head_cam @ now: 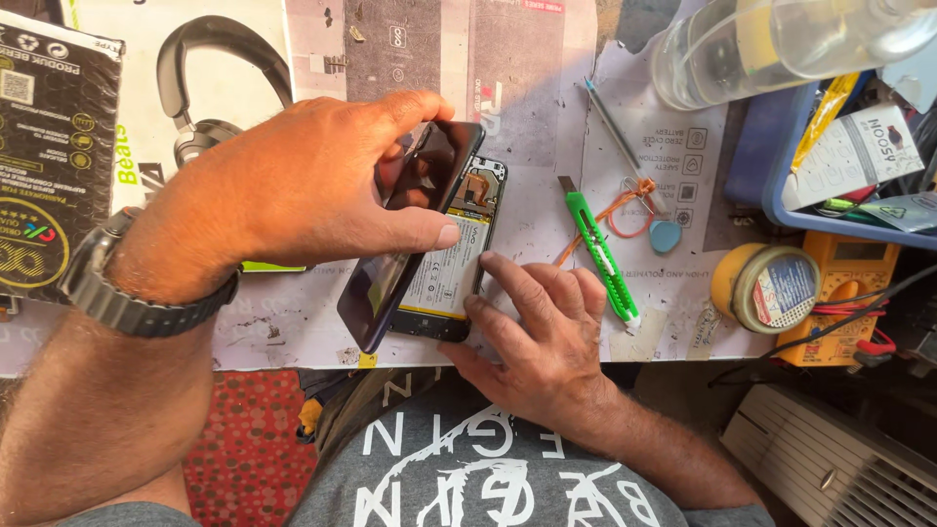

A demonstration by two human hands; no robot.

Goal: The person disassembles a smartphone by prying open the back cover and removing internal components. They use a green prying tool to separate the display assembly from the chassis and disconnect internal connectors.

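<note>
Black printed box (44, 166) lay at the bench's left edge. Left hand (293, 185), wristwatch (127, 293) on its wrist, grasped the dark phone screen panel (405, 234) by its long edges, tilted up off the opened phone body (451, 263) near the front edge. Right hand (537, 332) lay flat, fingertips pressed to the body's right side, gripping nothing. Green utility knife (597, 249) just right of it. Solder tin (766, 288) and yellow multimeter (849, 293) sat toward the right edge; clear bottle (781, 39) at the far right corner.
</note>
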